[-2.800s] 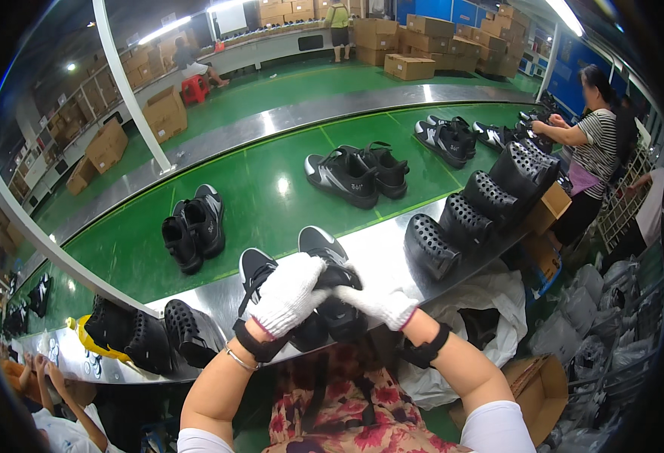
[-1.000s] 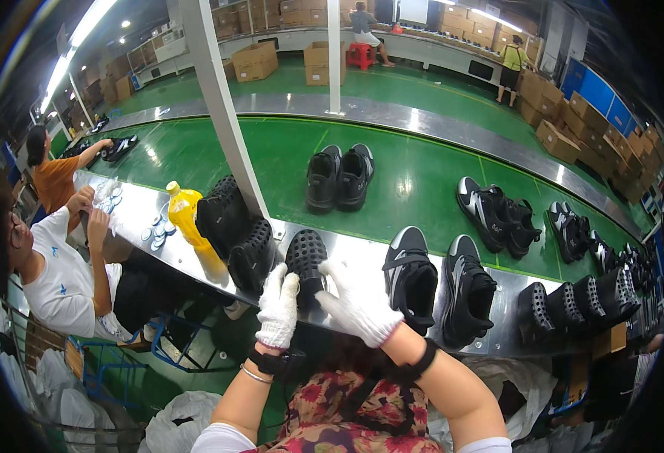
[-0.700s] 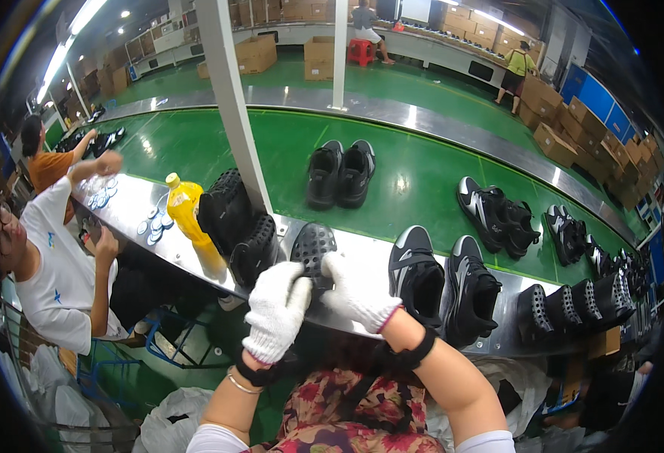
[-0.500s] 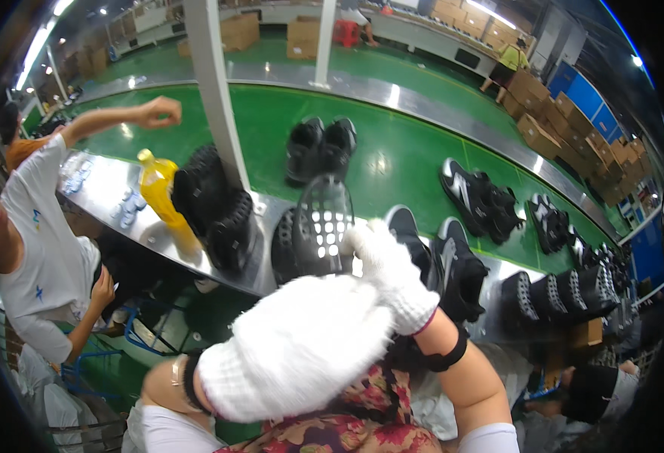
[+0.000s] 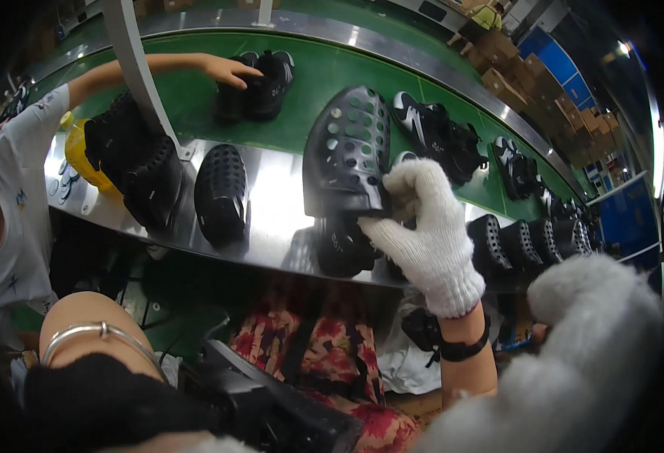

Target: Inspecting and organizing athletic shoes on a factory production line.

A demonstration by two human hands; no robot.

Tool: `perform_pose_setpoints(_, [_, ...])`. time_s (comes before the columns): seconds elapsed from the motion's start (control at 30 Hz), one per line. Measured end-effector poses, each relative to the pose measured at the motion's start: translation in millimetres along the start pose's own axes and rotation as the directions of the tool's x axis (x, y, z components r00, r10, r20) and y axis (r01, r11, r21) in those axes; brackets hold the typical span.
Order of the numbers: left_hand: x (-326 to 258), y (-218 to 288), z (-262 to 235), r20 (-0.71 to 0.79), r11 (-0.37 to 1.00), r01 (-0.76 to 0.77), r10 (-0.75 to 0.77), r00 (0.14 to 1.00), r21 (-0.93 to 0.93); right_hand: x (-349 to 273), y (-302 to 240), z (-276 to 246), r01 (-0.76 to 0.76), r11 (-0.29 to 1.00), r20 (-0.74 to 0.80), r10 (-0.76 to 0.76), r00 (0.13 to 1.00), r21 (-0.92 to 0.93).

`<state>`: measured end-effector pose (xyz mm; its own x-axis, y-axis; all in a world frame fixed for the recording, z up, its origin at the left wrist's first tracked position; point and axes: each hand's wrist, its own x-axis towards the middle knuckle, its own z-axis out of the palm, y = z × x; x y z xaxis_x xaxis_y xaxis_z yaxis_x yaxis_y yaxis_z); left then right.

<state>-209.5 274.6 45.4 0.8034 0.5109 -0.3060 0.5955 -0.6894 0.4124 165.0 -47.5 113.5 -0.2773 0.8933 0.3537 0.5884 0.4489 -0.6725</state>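
My right hand, in a white knit glove with a black wristband, grips a black shoe-shaped shell with round holes, held up with its toe end upward. Its thumb is under the lower edge and its fingers are curled at the right side. Very near the camera, my left hand is a blurred white glove; how its fingers are set cannot be made out. The left wrist carries a silver bracelet. A similar holed black shell stands on the metal ledge, and a black shoe sits below the held shell.
A co-worker's hand touches black shoes on the green belt. Black-and-white shoes stand farther right, with several holed black shells along the ledge. A white post rises beside a yellow bottle.
The view has shifted. My right hand has lifted the holed shell away from my left, which has come up close to the camera. The co-worker's fist has opened and reached the shoes.
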Motion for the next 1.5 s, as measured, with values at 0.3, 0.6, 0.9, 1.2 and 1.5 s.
perform_pose_setpoints(0.3, [-102,123,18,-0.368,0.993,-0.014,-0.03,0.929,-0.118,-23,15,-18,-0.084,0.977,-0.032,0.092,0.995,0.197])
perform_pose_setpoints(0.6, [-151,372,46,-0.667,0.935,-0.242,0.007,0.745,-0.26,-43,47,-55,-0.161,0.969,-0.172,0.194,0.966,0.186])
perform_pose_setpoints(0.9, [-101,419,21,-0.965,0.914,-0.316,-0.218,0.146,-0.254,-37,45,-48,-0.171,0.94,-0.19,0.233,0.954,0.294])
perform_pose_setpoints(1.2, [-81,405,-64,-0.962,0.855,-0.441,-0.243,0.127,-0.274,-61,42,-45,-0.207,0.937,-0.213,0.271,0.939,0.28])
perform_pose_setpoints(1.5, [-309,292,219,-0.936,0.549,-0.758,-0.213,0.279,-0.352,-52,79,-41,-0.088,0.996,-0.248,0.089,0.965,0.016])
